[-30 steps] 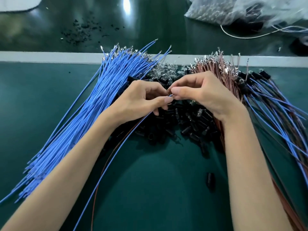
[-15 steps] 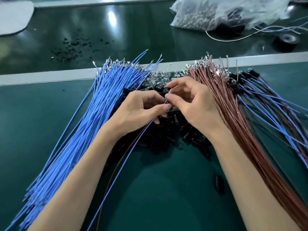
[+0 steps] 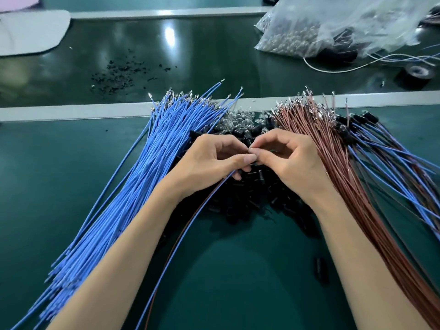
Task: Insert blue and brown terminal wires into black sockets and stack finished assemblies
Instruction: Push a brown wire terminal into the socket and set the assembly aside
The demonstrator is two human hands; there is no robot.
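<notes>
Head view: left hand (image 3: 209,163) pinches one blue wire (image 3: 181,237) and one brown wire (image 3: 176,235); right hand (image 3: 294,164) pinches what is probably a socket, hidden inside its grip, directly above the black sockets (image 3: 252,197). Align terminals squarely; press straight until seated, without bending.

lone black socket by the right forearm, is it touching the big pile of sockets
No, the lone black socket lies by itself on the green mat, with bare mat between it and the socket pile.
</notes>
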